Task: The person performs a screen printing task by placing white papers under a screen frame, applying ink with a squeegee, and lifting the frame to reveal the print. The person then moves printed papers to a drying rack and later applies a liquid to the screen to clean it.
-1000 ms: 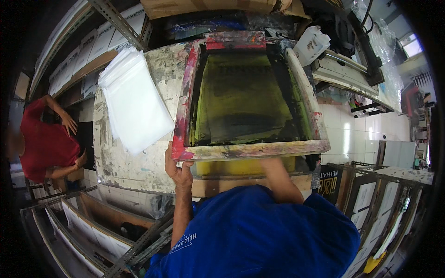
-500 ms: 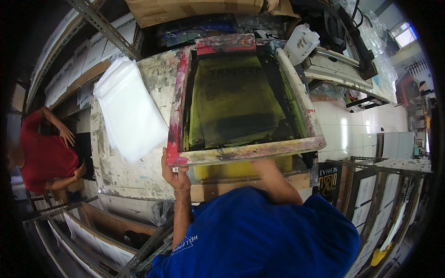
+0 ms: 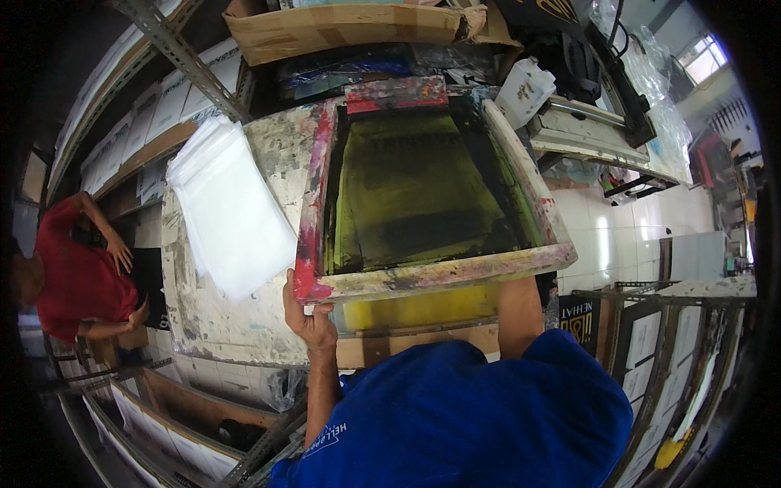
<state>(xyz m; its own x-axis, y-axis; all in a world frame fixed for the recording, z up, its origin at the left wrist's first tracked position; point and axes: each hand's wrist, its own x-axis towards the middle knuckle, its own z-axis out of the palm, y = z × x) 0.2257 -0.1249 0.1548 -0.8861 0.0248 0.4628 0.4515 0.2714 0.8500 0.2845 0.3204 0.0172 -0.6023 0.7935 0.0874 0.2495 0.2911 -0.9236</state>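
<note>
A paint-stained wooden printing screen frame (image 3: 431,276) with dark yellow-green mesh (image 3: 415,187) is tilted up over the worktable (image 3: 203,317). My left hand (image 3: 307,319) grips the frame's near left corner from below. My right forearm (image 3: 521,313) reaches under the frame's near edge; the right hand itself is hidden beneath it. A yellow sheet (image 3: 423,307) lies on the table under the raised frame.
A stack of clear plastic bags (image 3: 228,211) lies on the table to the left. A person in a red shirt (image 3: 73,272) stands at far left. A cardboard box (image 3: 350,24), a white jug (image 3: 525,89) and metal shelving (image 3: 163,41) surround the table.
The view has shifted closer over the table, and the frame's near edge looks lifted slightly higher, showing more of the yellow sheet. My left hand stays on the corner.
</note>
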